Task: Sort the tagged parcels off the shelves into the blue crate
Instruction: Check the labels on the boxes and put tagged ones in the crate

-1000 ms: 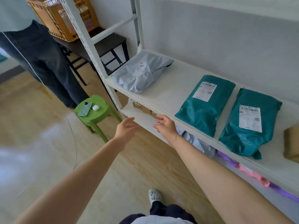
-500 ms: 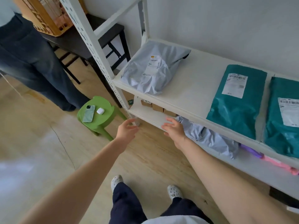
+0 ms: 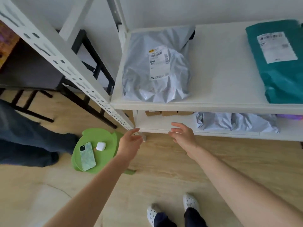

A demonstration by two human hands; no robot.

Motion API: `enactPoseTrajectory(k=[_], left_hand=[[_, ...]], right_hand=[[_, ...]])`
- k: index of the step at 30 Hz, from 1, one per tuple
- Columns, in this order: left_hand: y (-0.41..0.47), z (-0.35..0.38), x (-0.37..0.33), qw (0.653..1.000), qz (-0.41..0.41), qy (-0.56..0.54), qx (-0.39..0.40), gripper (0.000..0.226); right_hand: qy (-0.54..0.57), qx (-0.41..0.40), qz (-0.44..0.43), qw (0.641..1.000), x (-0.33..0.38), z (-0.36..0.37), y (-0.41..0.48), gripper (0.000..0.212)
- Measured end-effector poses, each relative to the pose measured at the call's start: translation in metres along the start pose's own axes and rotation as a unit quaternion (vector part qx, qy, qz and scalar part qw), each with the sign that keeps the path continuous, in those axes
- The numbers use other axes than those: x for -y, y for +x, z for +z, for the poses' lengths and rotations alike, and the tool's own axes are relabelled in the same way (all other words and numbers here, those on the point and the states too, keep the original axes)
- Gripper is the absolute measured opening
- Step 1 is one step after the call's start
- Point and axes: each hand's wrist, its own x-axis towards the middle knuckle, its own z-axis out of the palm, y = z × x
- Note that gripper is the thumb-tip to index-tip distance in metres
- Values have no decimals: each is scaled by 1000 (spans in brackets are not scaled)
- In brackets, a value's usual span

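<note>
Evidently the reach is aimed at the lower white shelf board (image 3: 154, 123), so the step in hand looks like picking a parcel from there. Both hands are empty. The left hand (image 3: 131, 142) hovers by the foot of the perforated white upright (image 3: 73, 69), fingers loosely spread. The right hand (image 3: 183, 136) hangs just in front of the board's near edge, fingers relaxed and apart, gripping nothing.

Far back on that board, under the upper white shelf board (image 3: 221, 71), sits a row of small brown cardboard boxes (image 3: 168, 113). To their right lies a crumpled grey plastic mailer (image 3: 236, 122). Above, a grey plastic mailer with a white label (image 3: 157, 68) lies at the left end, and a teal plastic mailer with a white label (image 3: 278, 63) lies to its right. The blue crate is not in view.

To do this well, go in low and flat under the upper board's front lip, since the boxes sit deep. Whether they carry tags cannot be read from here, so check before lifting. Take one from both sides, slide it to the near edge, then lift. When swinging out left, mind the round green plastic stool (image 3: 98, 136) close by, with the phone (image 3: 87, 156) and white earbud case (image 3: 100, 146) on it.
</note>
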Motion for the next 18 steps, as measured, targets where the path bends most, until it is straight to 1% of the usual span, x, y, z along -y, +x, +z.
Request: enactPoseTrajectory(k=[5, 8, 10, 13, 18], left_hand=[[64, 6, 20, 999, 35, 29, 30, 37], [102, 9, 42, 994, 54, 76, 61, 41], [128, 7, 52, 993, 63, 82, 59, 40], [166, 10, 69, 995, 63, 62, 41, 39], [222, 35, 86, 996, 71, 49, 37, 42]], right_hand=[[6, -5, -13, 1000, -30, 25, 54, 40], [-15, -11, -21, 1000, -55, 36, 87, 45], [-29, -13, -31, 999, -66, 41, 105, 47], [-36, -7, -53, 998, -82, 51, 136, 49], [-25, 16, -81, 996, -104, 74, 186, 55]])
